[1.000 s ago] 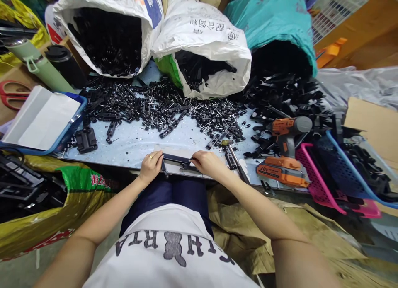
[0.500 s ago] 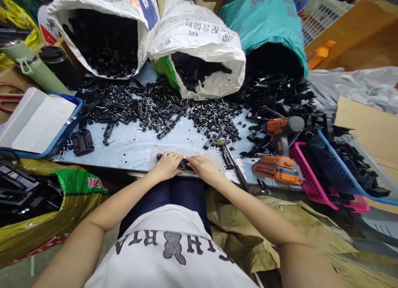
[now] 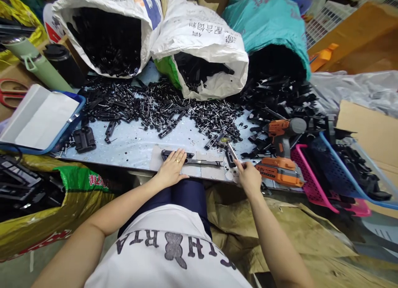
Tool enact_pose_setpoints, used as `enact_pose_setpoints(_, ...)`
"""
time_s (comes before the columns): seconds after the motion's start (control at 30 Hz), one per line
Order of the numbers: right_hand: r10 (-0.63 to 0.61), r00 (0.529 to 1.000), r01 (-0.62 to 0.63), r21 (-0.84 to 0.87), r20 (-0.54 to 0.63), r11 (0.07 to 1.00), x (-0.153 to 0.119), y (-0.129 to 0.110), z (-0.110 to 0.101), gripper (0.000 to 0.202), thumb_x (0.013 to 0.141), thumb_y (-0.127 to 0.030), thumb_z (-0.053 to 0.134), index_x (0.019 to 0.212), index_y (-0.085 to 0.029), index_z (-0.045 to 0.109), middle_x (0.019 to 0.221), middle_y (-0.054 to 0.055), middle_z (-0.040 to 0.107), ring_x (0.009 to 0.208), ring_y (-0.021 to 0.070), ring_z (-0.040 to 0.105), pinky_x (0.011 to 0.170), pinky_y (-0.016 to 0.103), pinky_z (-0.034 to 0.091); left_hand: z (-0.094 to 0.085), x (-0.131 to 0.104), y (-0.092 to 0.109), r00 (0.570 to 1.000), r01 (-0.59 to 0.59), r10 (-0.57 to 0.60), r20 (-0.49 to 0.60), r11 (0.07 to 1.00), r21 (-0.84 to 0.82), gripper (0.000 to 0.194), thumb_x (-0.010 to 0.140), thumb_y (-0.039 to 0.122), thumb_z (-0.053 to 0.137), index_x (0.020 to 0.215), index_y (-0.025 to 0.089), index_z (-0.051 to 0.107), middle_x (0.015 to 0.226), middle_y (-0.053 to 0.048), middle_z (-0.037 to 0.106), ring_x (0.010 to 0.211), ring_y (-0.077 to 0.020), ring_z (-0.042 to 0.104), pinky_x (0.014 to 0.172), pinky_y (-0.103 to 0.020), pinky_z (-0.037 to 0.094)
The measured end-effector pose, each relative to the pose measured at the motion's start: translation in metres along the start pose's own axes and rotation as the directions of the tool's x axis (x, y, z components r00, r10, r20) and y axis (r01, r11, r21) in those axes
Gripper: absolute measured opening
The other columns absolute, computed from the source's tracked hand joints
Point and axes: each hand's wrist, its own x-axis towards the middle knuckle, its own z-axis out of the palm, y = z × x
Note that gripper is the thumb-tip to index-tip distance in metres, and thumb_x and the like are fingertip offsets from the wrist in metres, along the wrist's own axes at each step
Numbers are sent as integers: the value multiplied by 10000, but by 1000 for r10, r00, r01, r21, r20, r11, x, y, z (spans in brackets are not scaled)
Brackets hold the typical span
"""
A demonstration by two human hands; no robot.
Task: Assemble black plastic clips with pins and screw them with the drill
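My left hand lies flat over a long, narrow black part at the front edge of the bench, its fingers stretched out and the thumb apart. The part's left end sticks out past the fingers; its middle is hidden under the hand. Further right, my right hand is closed round the handle of a small hammer. The hammer's yellowish head lies close to the bench, beside a short black piece.
Piles of black parts and pins spread before two white sacks and a teal sack. An orange cordless drill stands right of the hammer, near pink and blue baskets. A blue tray sits left.
My right hand has left the black part, moved right and taken hold of the hammer. The left hand has stayed on the part, whose long right end now shows.
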Motion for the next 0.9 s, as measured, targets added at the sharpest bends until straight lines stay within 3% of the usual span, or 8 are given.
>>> enact_pose_setpoints(0.1, -161, 987, 148, 265, 28, 953, -4, -38, -26, 626, 842, -705, 211, 681, -197, 540, 588, 85, 599, 534, 205, 554, 540, 301, 377, 1, -2, -2, 1000, 4, -4, 1, 1000, -14, 874, 803, 610, 471, 1421, 46, 219, 1487, -199, 229, 1401, -283, 129, 1136, -440, 145)
enact_pose_setpoints(0.2, -415, 908, 341, 465, 63, 817, -29, -87, -50, 558, 880, -651, 212, 656, -220, 486, 480, 16, 533, 444, 155, 506, 497, 262, 368, 2, 0, -2, 1000, 1, -1, -11, 1000, -22, 886, 797, 624, 467, 1420, 45, 218, 1487, -204, 224, 1402, -286, 124, 1135, -444, 140)
enact_pose_setpoints(0.3, -569, 822, 536, 363, -19, 762, -61, -127, -55, 505, 933, -552, 195, 713, -214, 498, 603, 48, 598, 543, 163, 558, 543, 255, 364, 3, 0, -2, 1000, 1, -2, -17, 999, -33, 886, 792, 626, 475, 1398, 17, 258, 1476, -219, 241, 1395, -302, 146, 1134, -441, 139)
enact_pose_setpoints(0.37, -631, 774, 604, 232, 57, 762, -75, -142, -49, 463, 960, -473, 199, 766, -196, 515, 704, 87, 632, 601, 184, 587, 549, 262, 343, 3, 0, -3, 1000, -6, 4, -23, 998, -55, 876, 794, 617, 478, 1389, 9, 273, 1469, -225, 253, 1390, -306, 164, 1132, -442, 146)
enact_pose_setpoints(0.5, -680, 698, 681, 86, 226, 727, -82, -145, -44, 407, 973, -408, 228, 791, -185, 515, 728, 95, 632, 601, 195, 594, 523, 264, 300, 4, -2, -5, 998, -38, 33, -55, 994, -97, 876, 795, 627, 466, 1398, 26, 258, 1465, -225, 264, 1392, -299, 162, 1124, -455, 168)
enact_pose_setpoints(0.67, -630, 776, 627, 127, -21, 768, -83, -141, -52, 450, 968, -435, 167, 763, -213, 500, 706, 87, 615, 609, 196, 583, 533, 280, 328, 6, -2, -4, 998, -20, 15, -55, 997, -78, 886, 787, 631, 478, 1397, 26, 261, 1463, -229, 266, 1393, -305, 152, 1130, -461, 149)
enact_pose_setpoints(0.83, -675, 706, 650, 183, 215, 738, -86, -134, -26, 417, 958, -442, 222, 718, -229, 489, 662, 94, 630, 566, 219, 589, 520, 314, 325, 2, -1, -8, 997, -63, 59, -57, 995, -81, 835, 819, 604, 452, 1390, 20, 276, 1456, -229, 279, 1388, -290, 180, 1127, -441, 190)
enact_pose_setpoints(0.9, -601, 771, 561, 224, 209, 797, -73, -113, -20, 414, 950, -471, 239, 727, -236, 495, 643, 78, 628, 586, 226, 596, 539, 309, 347, -4, -3, -13, 994, -101, 99, -48, 993, -54, 770, 843, 568, 446, 1369, 20, 318, 1448, -224, 302, 1379, -287, 214, 1123, -422, 211)
